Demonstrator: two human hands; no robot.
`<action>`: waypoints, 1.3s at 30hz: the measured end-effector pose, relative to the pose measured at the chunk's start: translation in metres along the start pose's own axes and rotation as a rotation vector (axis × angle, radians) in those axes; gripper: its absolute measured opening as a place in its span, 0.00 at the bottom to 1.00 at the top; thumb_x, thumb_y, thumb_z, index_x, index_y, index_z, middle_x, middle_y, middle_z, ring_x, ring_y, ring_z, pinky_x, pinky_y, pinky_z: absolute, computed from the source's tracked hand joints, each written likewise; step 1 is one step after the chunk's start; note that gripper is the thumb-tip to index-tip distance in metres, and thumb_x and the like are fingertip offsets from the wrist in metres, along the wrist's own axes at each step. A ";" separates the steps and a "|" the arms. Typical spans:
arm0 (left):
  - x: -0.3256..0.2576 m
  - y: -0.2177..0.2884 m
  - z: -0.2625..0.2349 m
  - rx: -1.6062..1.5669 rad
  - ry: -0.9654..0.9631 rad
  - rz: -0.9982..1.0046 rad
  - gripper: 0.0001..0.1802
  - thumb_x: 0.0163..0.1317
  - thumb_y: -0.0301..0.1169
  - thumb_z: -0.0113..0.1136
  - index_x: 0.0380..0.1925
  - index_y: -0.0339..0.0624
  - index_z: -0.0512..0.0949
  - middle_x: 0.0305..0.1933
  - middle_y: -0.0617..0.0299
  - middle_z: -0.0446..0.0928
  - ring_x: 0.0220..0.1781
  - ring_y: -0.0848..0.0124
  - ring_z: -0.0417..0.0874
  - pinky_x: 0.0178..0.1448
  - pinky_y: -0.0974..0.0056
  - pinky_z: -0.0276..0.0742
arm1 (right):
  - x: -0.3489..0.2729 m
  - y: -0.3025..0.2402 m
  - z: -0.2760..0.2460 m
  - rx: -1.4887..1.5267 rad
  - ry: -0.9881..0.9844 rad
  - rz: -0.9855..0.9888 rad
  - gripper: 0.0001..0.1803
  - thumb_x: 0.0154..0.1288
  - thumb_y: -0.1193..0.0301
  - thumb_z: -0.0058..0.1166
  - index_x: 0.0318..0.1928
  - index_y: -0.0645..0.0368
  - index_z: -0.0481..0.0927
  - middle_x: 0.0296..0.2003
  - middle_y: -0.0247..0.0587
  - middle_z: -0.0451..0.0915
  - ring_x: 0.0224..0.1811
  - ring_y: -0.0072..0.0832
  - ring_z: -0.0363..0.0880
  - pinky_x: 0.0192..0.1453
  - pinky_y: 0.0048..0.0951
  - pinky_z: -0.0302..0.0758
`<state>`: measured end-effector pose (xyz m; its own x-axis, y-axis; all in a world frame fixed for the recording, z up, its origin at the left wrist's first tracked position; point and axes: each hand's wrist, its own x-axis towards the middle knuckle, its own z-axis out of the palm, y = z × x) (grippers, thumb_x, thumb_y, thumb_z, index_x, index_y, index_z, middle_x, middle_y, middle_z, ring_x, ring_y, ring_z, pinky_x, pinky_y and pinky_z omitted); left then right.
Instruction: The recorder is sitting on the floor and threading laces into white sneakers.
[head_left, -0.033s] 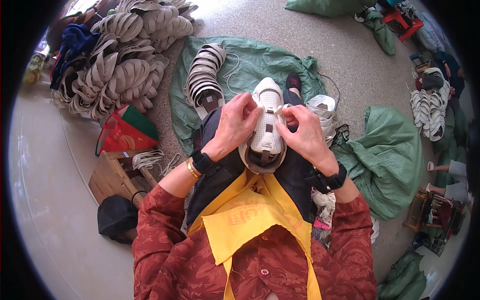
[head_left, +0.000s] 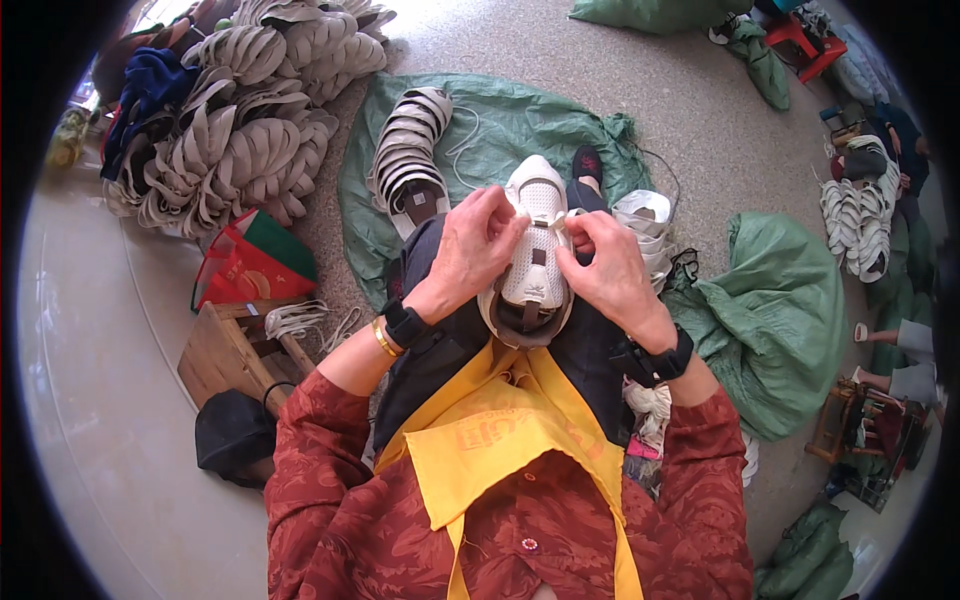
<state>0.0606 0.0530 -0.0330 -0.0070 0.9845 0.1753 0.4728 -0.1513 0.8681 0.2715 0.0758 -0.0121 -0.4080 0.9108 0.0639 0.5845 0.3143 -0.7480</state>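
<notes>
Left hand [head_left: 472, 250] and right hand [head_left: 607, 268] both pinch the lace [head_left: 556, 222] over a white mesh sneaker [head_left: 535, 250] resting on the lap.

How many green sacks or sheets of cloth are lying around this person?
5, perhaps more hidden at the rim: a green sheet spread under the shoes ahead, a big sack at the right, one at the top edge, a small one top right, another bottom right.
</notes>
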 end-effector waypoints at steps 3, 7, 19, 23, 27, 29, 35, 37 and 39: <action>-0.001 0.007 0.005 0.084 -0.007 0.012 0.19 0.59 0.35 0.74 0.38 0.34 0.74 0.35 0.55 0.74 0.35 0.64 0.77 0.40 0.61 0.76 | -0.001 -0.003 0.009 -0.226 0.070 -0.126 0.13 0.60 0.75 0.61 0.44 0.69 0.81 0.38 0.52 0.80 0.44 0.48 0.83 0.52 0.46 0.80; 0.000 0.014 0.013 0.221 -0.056 -0.010 0.28 0.54 0.38 0.75 0.47 0.34 0.72 0.42 0.47 0.73 0.49 0.48 0.77 0.53 0.48 0.75 | 0.002 0.000 0.017 -0.326 0.061 -0.112 0.12 0.59 0.77 0.59 0.44 0.68 0.81 0.38 0.54 0.80 0.48 0.50 0.81 0.55 0.49 0.77; -0.001 0.015 0.018 0.248 -0.042 -0.009 0.27 0.53 0.35 0.75 0.46 0.35 0.71 0.43 0.46 0.73 0.50 0.46 0.76 0.54 0.47 0.74 | 0.001 0.010 0.007 0.139 0.111 0.055 0.05 0.60 0.78 0.64 0.37 0.66 0.86 0.33 0.50 0.88 0.34 0.39 0.90 0.40 0.34 0.84; 0.000 0.016 0.019 0.246 -0.043 -0.037 0.27 0.53 0.35 0.75 0.45 0.35 0.71 0.42 0.47 0.73 0.49 0.47 0.76 0.53 0.48 0.74 | 0.002 0.014 0.007 0.191 0.112 0.055 0.06 0.59 0.78 0.66 0.37 0.65 0.86 0.32 0.49 0.88 0.33 0.36 0.90 0.40 0.32 0.84; 0.000 0.016 0.018 0.247 -0.037 -0.056 0.26 0.53 0.35 0.75 0.45 0.36 0.71 0.42 0.48 0.72 0.49 0.48 0.76 0.52 0.48 0.74 | 0.005 0.002 0.002 0.109 0.082 0.024 0.06 0.60 0.78 0.65 0.39 0.64 0.85 0.33 0.48 0.88 0.34 0.37 0.90 0.40 0.33 0.84; -0.001 0.014 0.018 0.231 -0.040 -0.051 0.26 0.53 0.35 0.75 0.44 0.35 0.71 0.42 0.48 0.73 0.48 0.48 0.76 0.51 0.48 0.74 | 0.005 0.004 0.002 -0.019 0.082 -0.147 0.05 0.61 0.78 0.63 0.38 0.63 0.84 0.33 0.47 0.87 0.36 0.39 0.89 0.42 0.35 0.84; 0.001 0.003 0.007 0.162 -0.088 0.023 0.22 0.55 0.35 0.74 0.39 0.35 0.72 0.39 0.51 0.74 0.41 0.55 0.79 0.46 0.54 0.77 | 0.011 0.004 0.001 -0.411 -0.022 -0.413 0.03 0.61 0.78 0.57 0.36 0.63 0.79 0.33 0.45 0.82 0.39 0.43 0.85 0.46 0.40 0.82; 0.003 0.001 -0.004 0.146 -0.135 0.072 0.20 0.57 0.35 0.74 0.39 0.34 0.73 0.38 0.53 0.74 0.38 0.59 0.80 0.44 0.57 0.79 | 0.013 0.001 0.001 -0.425 -0.014 -0.434 0.03 0.61 0.78 0.57 0.36 0.63 0.78 0.32 0.45 0.81 0.39 0.43 0.85 0.46 0.41 0.82; 0.005 0.002 -0.014 0.116 -0.218 0.092 0.20 0.58 0.34 0.73 0.40 0.34 0.74 0.38 0.53 0.74 0.38 0.60 0.80 0.45 0.58 0.79 | 0.013 -0.006 -0.001 -0.416 0.023 -0.448 0.03 0.62 0.78 0.57 0.36 0.63 0.78 0.32 0.45 0.80 0.39 0.44 0.85 0.46 0.42 0.82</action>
<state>0.0491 0.0563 -0.0237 0.2246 0.9649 0.1358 0.5610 -0.2420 0.7917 0.2639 0.0857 -0.0061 -0.6646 0.6703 0.3302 0.5867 0.7418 -0.3249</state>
